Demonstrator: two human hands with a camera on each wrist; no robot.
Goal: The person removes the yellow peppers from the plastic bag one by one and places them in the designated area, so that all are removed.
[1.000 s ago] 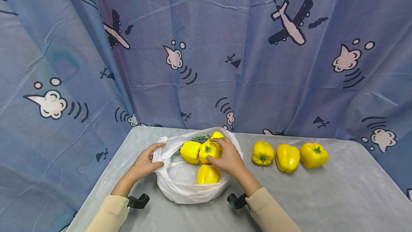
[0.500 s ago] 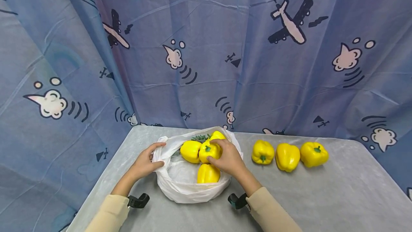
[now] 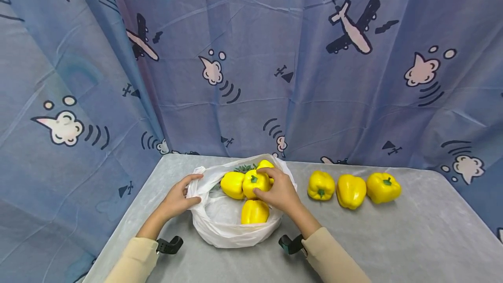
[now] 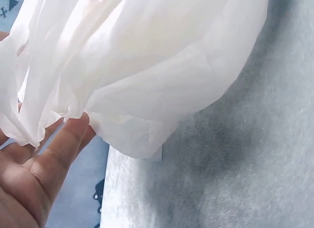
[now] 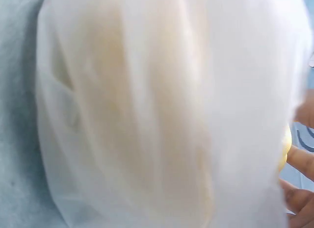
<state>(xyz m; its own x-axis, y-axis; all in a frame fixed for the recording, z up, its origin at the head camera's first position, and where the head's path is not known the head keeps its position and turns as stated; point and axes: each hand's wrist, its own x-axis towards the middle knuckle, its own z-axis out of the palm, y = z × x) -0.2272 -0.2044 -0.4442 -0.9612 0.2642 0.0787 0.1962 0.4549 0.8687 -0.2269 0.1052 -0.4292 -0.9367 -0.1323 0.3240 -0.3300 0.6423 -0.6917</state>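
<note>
A white plastic bag (image 3: pixel 228 236) lies with its mouth spread open, several yellow bell peppers inside. My left hand (image 3: pixel 176 199) holds the bag's left rim between thumb and fingers; in the left wrist view the thin plastic (image 4: pixel 162 56) hangs beside that hand. Over the right rim, my right hand (image 3: pixel 282 190) grips a yellow bell pepper (image 3: pixel 253 187) with its green stem facing up. Touching it on the left is another pepper (image 3: pixel 232 185); one more pepper (image 3: pixel 255 213) lies in front. In the right wrist view the bag covers most of the scene, hiding much of the hand.
Three yellow bell peppers stand in a row right of the bag: a left one (image 3: pixel 321 185), a middle one (image 3: pixel 351 192) and a right one (image 3: pixel 383 188). Some green leaves (image 3: pixel 244 168) show inside the bag. A blue patterned curtain (image 3: pixel 243 64) hangs behind the grey table (image 3: pixel 424 230).
Almost nothing differs. Both hands keep their places on the bag and the bell pepper, with only a slight shift of the view.
</note>
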